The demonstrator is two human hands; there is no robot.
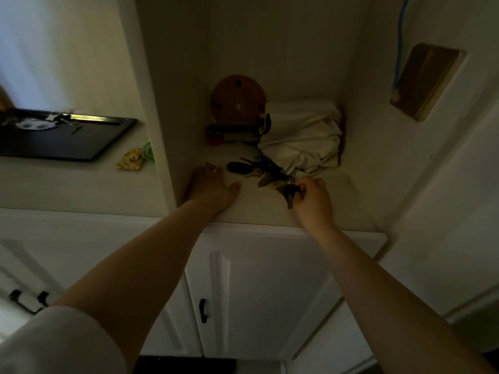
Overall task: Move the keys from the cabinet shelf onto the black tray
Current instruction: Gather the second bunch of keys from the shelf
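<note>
A dim cabinet shelf (251,209) holds a pile of keys (259,168) with a black fob, lying in front of a white bag. My right hand (313,198) is closed on a dark key bunch (290,191) at the pile's near right end. My left hand (212,188) rests flat and open on the shelf, left of the keys, touching nothing else. The black tray (67,147) sits on the counter at the far left, with a key set and a pale tag (46,122) on its far part.
A round brown wooden object (237,99) and small jars stand at the shelf's back. The white bag (302,136) fills the right rear. A yellow packet (130,159) lies on the counter beside the tray. White cupboard doors with black handles (203,310) are below.
</note>
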